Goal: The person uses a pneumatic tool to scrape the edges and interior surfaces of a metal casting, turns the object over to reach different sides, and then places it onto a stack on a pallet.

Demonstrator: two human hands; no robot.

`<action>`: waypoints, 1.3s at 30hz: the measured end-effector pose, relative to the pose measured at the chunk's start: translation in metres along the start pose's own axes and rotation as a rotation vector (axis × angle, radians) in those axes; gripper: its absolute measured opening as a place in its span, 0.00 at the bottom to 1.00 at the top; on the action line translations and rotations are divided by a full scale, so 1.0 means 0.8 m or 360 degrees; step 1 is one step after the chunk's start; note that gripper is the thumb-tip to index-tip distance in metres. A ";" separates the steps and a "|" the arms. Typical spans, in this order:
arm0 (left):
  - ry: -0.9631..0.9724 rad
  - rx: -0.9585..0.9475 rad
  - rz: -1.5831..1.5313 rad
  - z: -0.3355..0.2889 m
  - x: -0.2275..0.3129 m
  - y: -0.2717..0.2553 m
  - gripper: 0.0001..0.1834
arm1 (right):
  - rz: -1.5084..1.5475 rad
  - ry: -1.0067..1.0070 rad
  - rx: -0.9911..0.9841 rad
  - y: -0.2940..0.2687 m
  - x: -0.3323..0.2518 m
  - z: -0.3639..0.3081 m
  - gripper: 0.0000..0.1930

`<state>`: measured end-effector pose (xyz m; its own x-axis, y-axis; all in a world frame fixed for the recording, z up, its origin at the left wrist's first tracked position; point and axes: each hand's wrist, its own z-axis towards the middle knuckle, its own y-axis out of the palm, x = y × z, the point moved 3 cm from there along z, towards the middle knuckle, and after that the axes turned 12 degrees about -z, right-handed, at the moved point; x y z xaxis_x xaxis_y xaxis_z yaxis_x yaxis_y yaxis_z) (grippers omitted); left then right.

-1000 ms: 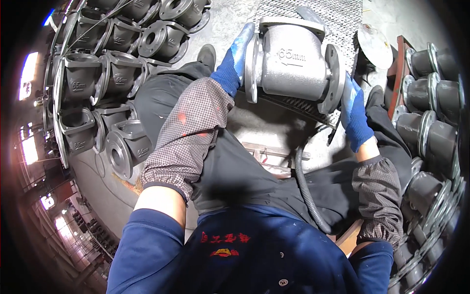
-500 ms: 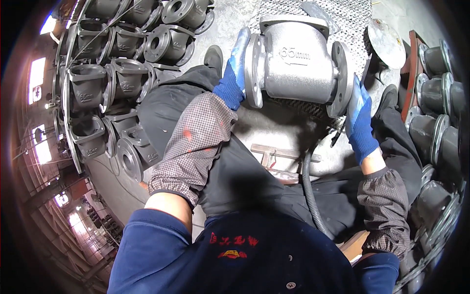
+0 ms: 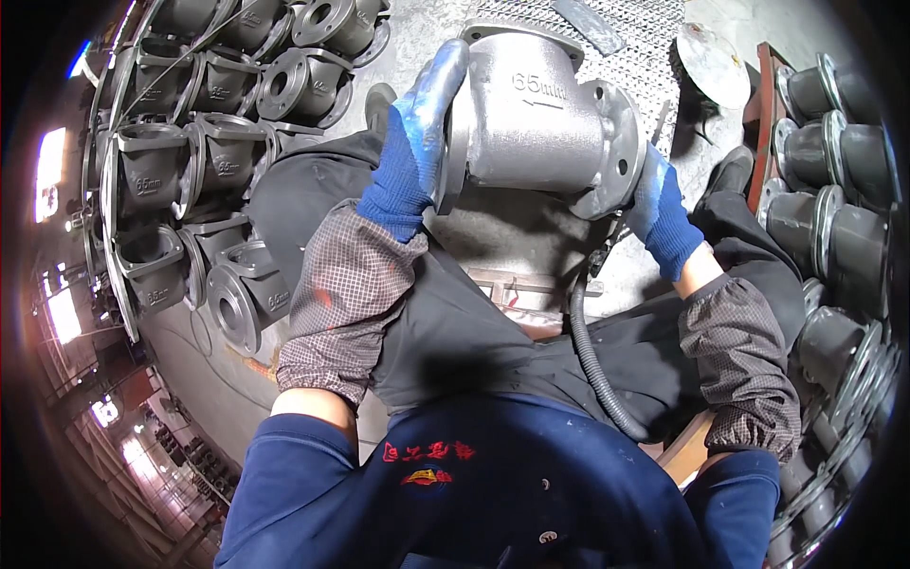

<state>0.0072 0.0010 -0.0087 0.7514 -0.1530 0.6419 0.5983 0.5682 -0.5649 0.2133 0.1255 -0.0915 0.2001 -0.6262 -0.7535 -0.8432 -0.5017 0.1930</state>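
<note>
A grey cast valve body (image 3: 536,123) with round flanges at both ends and a squarish flange on its far side is held up in front of me, over the gap between my legs. My left hand (image 3: 422,128), in a blue glove, presses against the left round flange with its fingers pointing up along it. On the other side, my gloved right hand (image 3: 661,207) grips the right round flange, whose bolt holes face partly toward me. Some right fingers are hidden behind that flange. Checked sleeve covers wrap both forearms.
Stacks of similar valve bodies (image 3: 152,171) stand at my left, and more grey bodies (image 3: 806,228) line the right side behind a red-brown frame (image 3: 766,123). Ahead lie a textured metal mat (image 3: 645,43) and a flat grey bar (image 3: 588,24). A grey corrugated hose (image 3: 592,365) crosses my right leg.
The valve body has shifted left in view and turned, so its right flange shows more of its bolt-hole face. Both hands have moved with it; the surroundings have shifted left too.
</note>
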 end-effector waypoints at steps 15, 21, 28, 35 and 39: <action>-0.0641 0.0072 -0.1095 -0.010 -0.012 0.002 0.20 | -0.0083 -0.0176 -0.0121 0.007 -0.004 0.014 0.22; -0.0996 0.0061 -0.1289 0.007 0.003 0.007 0.21 | 0.0046 0.0083 -0.0077 0.001 -0.010 0.018 0.20; 0.0465 -0.0160 -0.0004 0.031 -0.010 0.003 0.27 | -0.1551 -0.1069 -0.0043 -0.025 -0.042 0.051 0.19; -0.0029 -0.0031 -0.0570 0.048 -0.016 0.028 0.20 | -0.0281 -0.0626 -0.0254 -0.016 -0.065 0.064 0.15; -0.0344 -0.0013 -0.0637 0.049 -0.014 0.025 0.16 | -0.1100 -0.0995 -0.0075 -0.034 -0.066 0.064 0.19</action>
<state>0.0001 0.0456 -0.0069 0.3858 -0.1868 0.9035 0.8326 0.4924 -0.2537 0.2002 0.2032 -0.0891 0.3333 0.2486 -0.9095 -0.6135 -0.6753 -0.4094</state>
